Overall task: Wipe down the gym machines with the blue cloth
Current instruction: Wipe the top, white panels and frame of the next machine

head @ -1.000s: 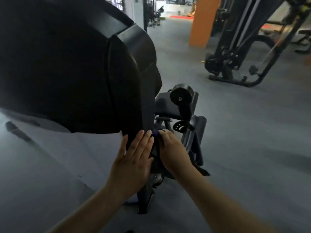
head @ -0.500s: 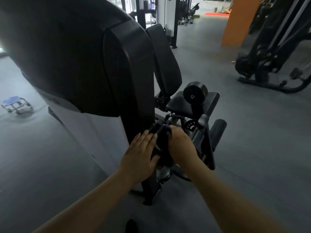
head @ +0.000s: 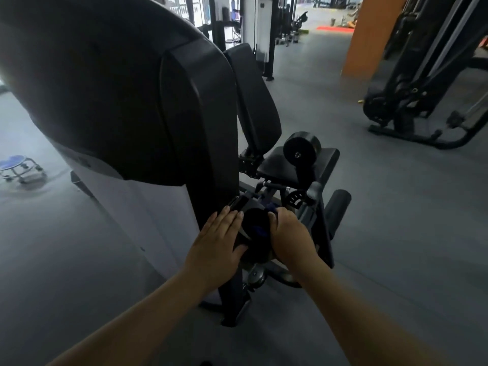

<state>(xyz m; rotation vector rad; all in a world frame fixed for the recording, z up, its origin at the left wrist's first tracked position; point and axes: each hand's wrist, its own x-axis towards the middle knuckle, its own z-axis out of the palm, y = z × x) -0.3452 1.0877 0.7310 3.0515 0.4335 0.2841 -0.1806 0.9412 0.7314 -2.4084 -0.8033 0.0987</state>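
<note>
While both bare forearms reach down from the lower edge of the view, the 2 hands meet low on a black gym machine (head: 148, 107) with a large dark shroud. The left hand (head: 219, 244) lies flat, fingers straight and close together, palm pressed against the upright column (head: 211, 165) just beside a dark round part (head: 254, 225) of the mechanism. The right hand (head: 287, 236) is curled over the other side of that round part, fingers bent around the blue cloth (head: 260, 231), which is bunched between the palm and the machine; only small blue patches of it show, one at the fingertips and one below them. How tightly the cloth is gripped cannot be told. Behind the hands sit a black padded seat (head: 280, 165), a tilted back pad (head: 253, 96) and a round foam roller (head: 301, 151). Farther left on the grey floor (head: 396, 233) stands a small blue stool (head: 15, 165). An orange pillar (head: 369, 35) and another black machine (head: 422, 83) stand at the right, well apart from the hands.
</note>
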